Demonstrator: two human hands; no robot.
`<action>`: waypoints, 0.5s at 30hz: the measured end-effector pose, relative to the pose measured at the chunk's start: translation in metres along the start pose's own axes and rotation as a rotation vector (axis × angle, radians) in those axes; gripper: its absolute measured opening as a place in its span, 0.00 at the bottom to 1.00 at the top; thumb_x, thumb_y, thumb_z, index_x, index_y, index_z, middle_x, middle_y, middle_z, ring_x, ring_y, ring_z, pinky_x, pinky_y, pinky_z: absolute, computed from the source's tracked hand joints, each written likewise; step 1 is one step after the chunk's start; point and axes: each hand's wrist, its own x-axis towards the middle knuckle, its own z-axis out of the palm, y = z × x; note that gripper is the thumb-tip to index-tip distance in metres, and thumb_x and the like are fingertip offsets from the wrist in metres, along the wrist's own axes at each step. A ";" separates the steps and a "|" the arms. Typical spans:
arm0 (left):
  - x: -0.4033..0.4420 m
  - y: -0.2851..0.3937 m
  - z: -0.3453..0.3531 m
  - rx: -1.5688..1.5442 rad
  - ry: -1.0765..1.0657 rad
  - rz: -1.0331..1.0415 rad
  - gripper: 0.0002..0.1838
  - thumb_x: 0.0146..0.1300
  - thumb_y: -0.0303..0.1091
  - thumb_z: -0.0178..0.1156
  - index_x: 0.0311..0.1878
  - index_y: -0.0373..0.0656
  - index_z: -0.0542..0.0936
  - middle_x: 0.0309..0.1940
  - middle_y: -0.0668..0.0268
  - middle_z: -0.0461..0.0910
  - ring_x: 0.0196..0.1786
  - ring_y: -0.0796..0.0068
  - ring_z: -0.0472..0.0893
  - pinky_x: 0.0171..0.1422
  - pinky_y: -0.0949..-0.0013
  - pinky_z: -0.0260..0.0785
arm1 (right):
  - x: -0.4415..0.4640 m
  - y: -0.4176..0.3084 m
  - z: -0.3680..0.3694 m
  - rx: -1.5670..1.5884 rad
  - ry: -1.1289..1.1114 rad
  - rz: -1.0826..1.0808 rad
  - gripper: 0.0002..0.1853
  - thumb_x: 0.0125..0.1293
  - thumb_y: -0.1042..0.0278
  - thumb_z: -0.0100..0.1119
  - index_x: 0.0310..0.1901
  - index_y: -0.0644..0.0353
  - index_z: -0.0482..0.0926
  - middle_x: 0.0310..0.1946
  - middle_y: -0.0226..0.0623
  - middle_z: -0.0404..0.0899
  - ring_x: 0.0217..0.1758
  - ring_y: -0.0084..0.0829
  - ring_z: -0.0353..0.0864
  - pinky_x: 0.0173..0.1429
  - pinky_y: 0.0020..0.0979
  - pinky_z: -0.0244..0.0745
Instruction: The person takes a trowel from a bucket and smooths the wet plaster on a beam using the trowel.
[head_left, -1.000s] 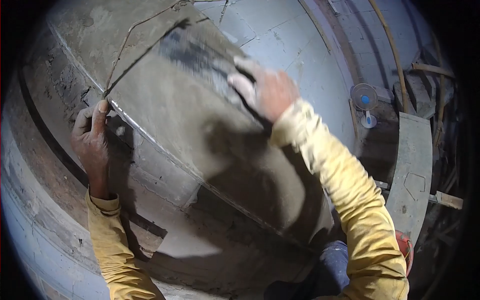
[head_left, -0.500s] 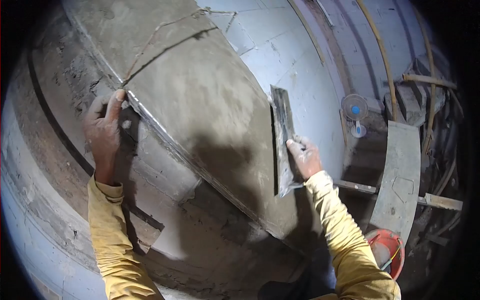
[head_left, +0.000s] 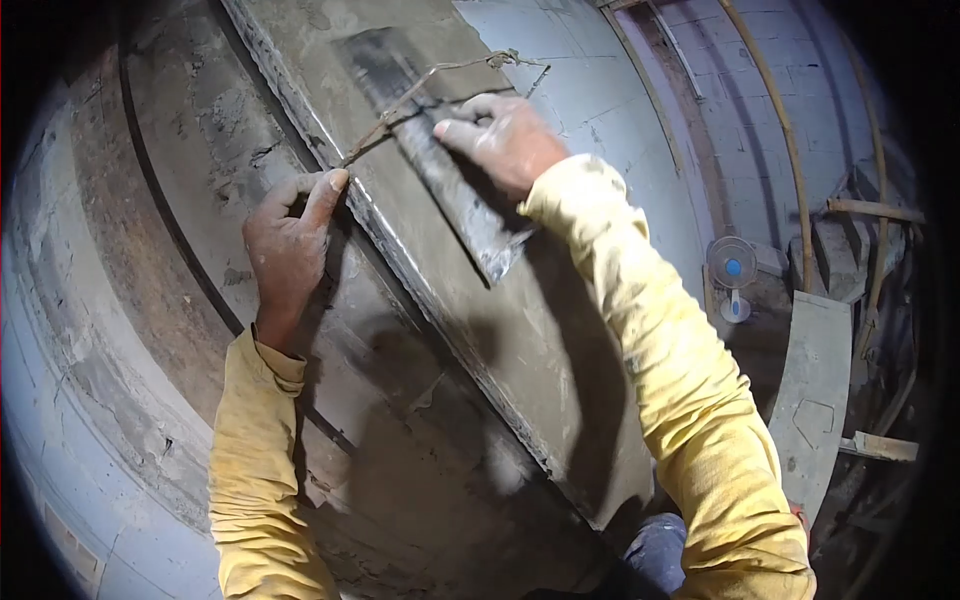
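Observation:
My right hand (head_left: 505, 145) grips a plastering trowel (head_left: 450, 190), a long, flat, grey-smeared tool lying close over the damp plaster band (head_left: 540, 340). The trowel's upper end passes behind a thin bent metal rod (head_left: 405, 95). My left hand (head_left: 295, 225) is closed, its thumb and fingertip pinching at the narrow edge strip (head_left: 365, 200) along the plaster's left side, right beside the rod's lower end. What lies between those fingertips is partly hidden.
Rough bare wall (head_left: 215, 130) lies left of the strip. To the right are a pale block wall (head_left: 620, 130), a small fan (head_left: 733, 265), a long board (head_left: 810, 390), wooden poles (head_left: 780, 120) and stacked blocks (head_left: 835, 250).
My right hand has swept the trowel up and left along the plaster, to behind the bent rod. The view has shifted; my left hand stays at the strip near the rod's end.

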 end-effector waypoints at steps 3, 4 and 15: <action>-0.002 0.000 -0.008 0.066 -0.017 -0.014 0.09 0.67 0.31 0.69 0.41 0.34 0.88 0.30 0.69 0.86 0.33 0.85 0.77 0.42 0.76 0.71 | -0.048 -0.012 -0.004 -0.047 -0.143 0.053 0.27 0.66 0.48 0.62 0.55 0.64 0.82 0.50 0.55 0.84 0.58 0.51 0.82 0.64 0.42 0.74; -0.001 -0.001 -0.007 0.037 -0.007 -0.019 0.08 0.67 0.31 0.69 0.41 0.34 0.88 0.30 0.69 0.86 0.33 0.84 0.77 0.42 0.76 0.71 | -0.069 -0.003 -0.006 -0.044 -0.181 0.045 0.27 0.67 0.48 0.62 0.55 0.64 0.82 0.50 0.55 0.84 0.58 0.51 0.82 0.65 0.42 0.74; -0.002 0.004 -0.004 -0.010 0.007 -0.025 0.08 0.67 0.31 0.69 0.40 0.34 0.87 0.30 0.70 0.86 0.34 0.85 0.77 0.41 0.76 0.71 | -0.113 0.040 -0.008 -0.262 0.032 -0.127 0.25 0.71 0.46 0.59 0.61 0.54 0.81 0.55 0.47 0.84 0.53 0.50 0.86 0.57 0.42 0.80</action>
